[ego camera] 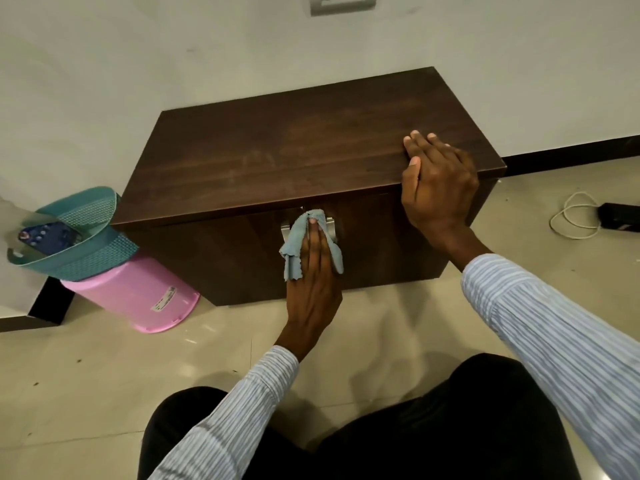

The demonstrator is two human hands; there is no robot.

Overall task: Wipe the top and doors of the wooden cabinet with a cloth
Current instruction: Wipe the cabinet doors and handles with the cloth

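The left hand (313,271) presses a blue-grey cloth (300,244) flat against the front of the wooden cabinet (294,150), fingers straight and together, right where the two doors (242,251) meet at the metal handles (286,231). The cloth is bunched under the palm, its loose ends spilling out at 9 and 3 o'clock of the fingers. The right hand (438,181) rests spread over the front edge of the cabinet top toward the 3 o'clock end, fingers on the top and thumb along the edge, seemingly bracing. The cloth looks thin, soft and limp, so it likely needs a flat palm spread over it rather than a pinch, or it will fold and slip on the glossy door; the handles may snag its edges. The cabinet looks heavy and rigid, and should not shift under wiping pressure. Faint smears show on the top, so it may want another pass. At 9 o'clock of the cabinet a teal basket (86,237) sits on an overturned pink bucket (138,296); at 3 o'clock a white cable (571,216) lies on the floor.
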